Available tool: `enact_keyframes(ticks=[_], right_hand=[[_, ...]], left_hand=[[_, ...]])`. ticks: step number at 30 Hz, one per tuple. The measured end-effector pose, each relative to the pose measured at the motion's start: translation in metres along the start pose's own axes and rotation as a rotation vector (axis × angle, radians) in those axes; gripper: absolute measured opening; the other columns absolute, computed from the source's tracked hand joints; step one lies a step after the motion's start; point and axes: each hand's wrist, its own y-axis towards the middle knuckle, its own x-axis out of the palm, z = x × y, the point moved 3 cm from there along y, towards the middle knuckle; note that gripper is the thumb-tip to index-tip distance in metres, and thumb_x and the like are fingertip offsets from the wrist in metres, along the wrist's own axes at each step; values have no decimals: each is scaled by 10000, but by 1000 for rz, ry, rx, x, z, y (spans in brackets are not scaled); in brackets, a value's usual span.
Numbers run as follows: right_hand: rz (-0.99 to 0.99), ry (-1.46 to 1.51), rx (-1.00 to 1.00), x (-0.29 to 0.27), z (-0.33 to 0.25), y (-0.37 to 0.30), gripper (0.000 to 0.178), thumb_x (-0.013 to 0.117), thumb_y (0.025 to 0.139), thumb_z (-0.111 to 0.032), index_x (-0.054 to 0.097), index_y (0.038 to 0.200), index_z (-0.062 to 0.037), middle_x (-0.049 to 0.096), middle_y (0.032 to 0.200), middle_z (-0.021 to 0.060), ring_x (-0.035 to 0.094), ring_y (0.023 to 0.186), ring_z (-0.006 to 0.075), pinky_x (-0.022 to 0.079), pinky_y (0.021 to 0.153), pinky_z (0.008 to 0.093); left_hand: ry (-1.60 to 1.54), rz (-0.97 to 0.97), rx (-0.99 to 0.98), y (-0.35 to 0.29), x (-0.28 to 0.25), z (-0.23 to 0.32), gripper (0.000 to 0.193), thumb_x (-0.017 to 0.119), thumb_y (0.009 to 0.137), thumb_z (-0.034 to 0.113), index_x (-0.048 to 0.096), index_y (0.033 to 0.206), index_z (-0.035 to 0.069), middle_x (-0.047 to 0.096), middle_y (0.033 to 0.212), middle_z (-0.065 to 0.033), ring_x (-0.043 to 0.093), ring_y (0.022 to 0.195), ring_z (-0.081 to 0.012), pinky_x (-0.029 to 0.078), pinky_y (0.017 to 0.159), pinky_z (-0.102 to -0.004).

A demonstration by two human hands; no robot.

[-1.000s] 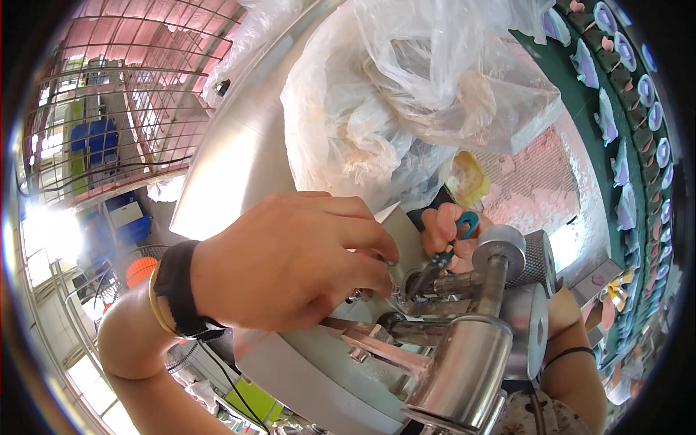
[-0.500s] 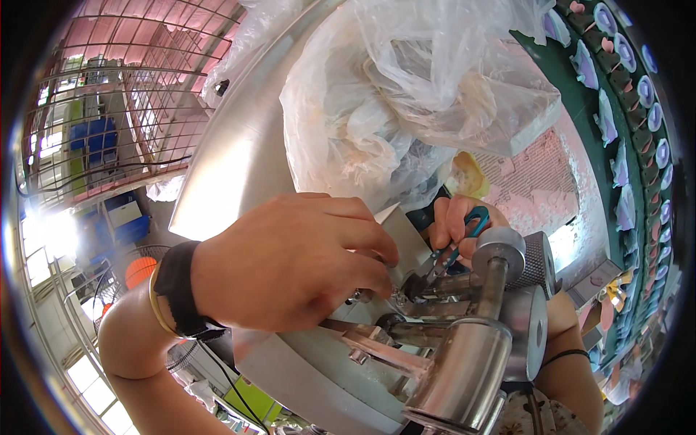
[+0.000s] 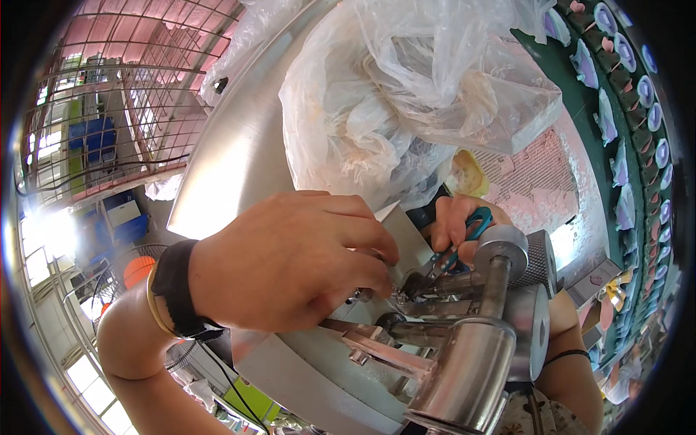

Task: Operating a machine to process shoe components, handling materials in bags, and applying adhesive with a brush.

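Observation:
My right hand [image 3: 455, 214] is closed round a pair of scissors with teal handles [image 3: 478, 222]. Their blades [image 3: 438, 265] point down and left among the small metal parts of a machine [image 3: 464, 370]. Over the left side of those parts lies my left hand [image 3: 290, 261], its back upward and its fingers curled and bent inward. The fingertips are mostly hidden behind the hand, so what they pinch, if anything, cannot be made out. A steel cylinder and a knurled roller [image 3: 538, 261] stand close to my right wrist.
Clear plastic bags [image 3: 377, 109] are heaped on the bench just beyond my hands. A green conveyor [image 3: 580, 101] carrying rows of purple and white pieces curves along the right. On the left are a wire rack [image 3: 123, 94] and a fan [image 3: 141, 272] with an orange centre.
The scissors have turned slightly, and their blades show less than before. My right hand has shifted a little to the right. My left hand stays nearly in place.

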Motion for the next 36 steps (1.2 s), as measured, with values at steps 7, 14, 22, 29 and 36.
enact_keyframes(ticks=[7, 14, 22, 29, 36], right_hand=[[54, -79, 37, 5, -3, -1, 452, 901, 620, -168, 625, 954, -40, 615, 946, 87, 587, 858, 154, 470, 781, 272], [-22, 153, -1, 7, 14, 9, 421, 858, 687, -116, 578, 986, -23, 585, 947, 113, 636, 842, 211, 559, 751, 327], [-74, 301, -53, 3, 24, 6, 357, 805, 766, -130, 568, 1001, -2, 592, 939, 148, 661, 830, 260, 580, 748, 349], [27, 100, -157, 8, 13, -4, 331, 784, 805, -194, 571, 966, 1, 603, 906, 166, 623, 808, 238, 580, 717, 353], [-58, 2, -173, 2, 13, 3, 396, 805, 784, -233, 562, 975, 14, 597, 892, 165, 619, 800, 240, 591, 731, 367]], left_hand=[[-6, 7, -4, -1, -1, 0, 336, 626, 664, -56, 707, 931, 132, 662, 1087, -45, 632, 936, -254, 524, 738, -357], [-9, 2, -31, -5, 0, 0, 323, 633, 665, -52, 707, 923, 128, 661, 1082, -44, 633, 929, -257, 524, 737, -359], [-9, 13, -17, -4, 1, 0, 315, 636, 661, -49, 706, 918, 119, 660, 1084, -48, 634, 928, -261, 526, 738, -361], [-20, 22, 4, -1, 2, -1, 314, 632, 663, -47, 708, 920, 117, 660, 1088, -51, 631, 927, -262, 523, 735, -364], [-29, 35, 6, -2, 1, -1, 296, 628, 676, -50, 707, 913, 108, 662, 1081, -57, 631, 918, -266, 523, 720, -363]])
